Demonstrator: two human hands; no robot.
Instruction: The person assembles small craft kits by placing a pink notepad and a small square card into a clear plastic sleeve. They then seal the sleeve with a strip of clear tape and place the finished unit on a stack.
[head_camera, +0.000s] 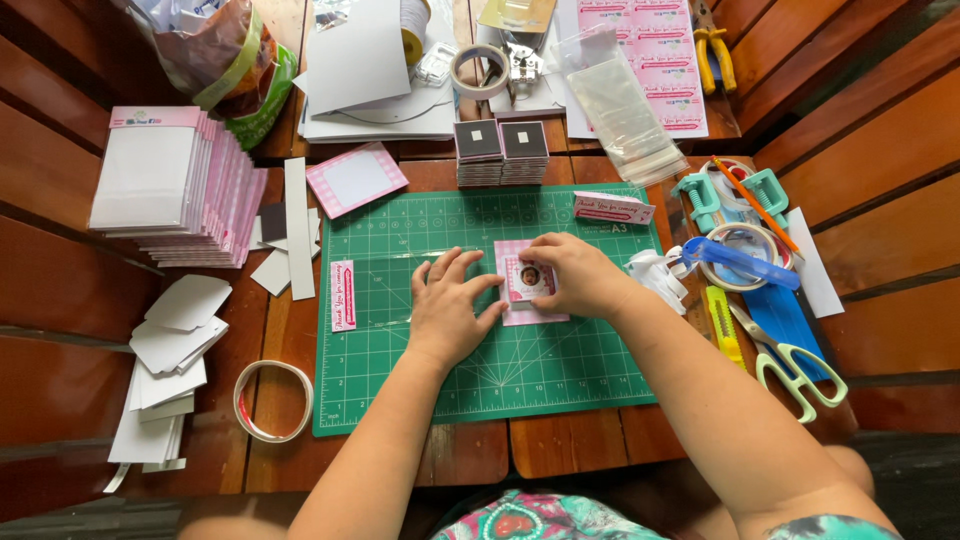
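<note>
Green cutting mat (560, 370) lay underneath as the left hand (450, 310) (fingers spread flat) steadied the pink card (520, 312) while the right hand (580, 275) pinched the small photo square (528, 279), best squared to the edges before pressing.

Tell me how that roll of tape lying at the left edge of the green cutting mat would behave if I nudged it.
The tape roll lies flat on its side, so it would probably slide, not roll. It looks like a thin, nearly used-up ring, likely very light. Stood on edge, it could roll along the wooden table.
</note>
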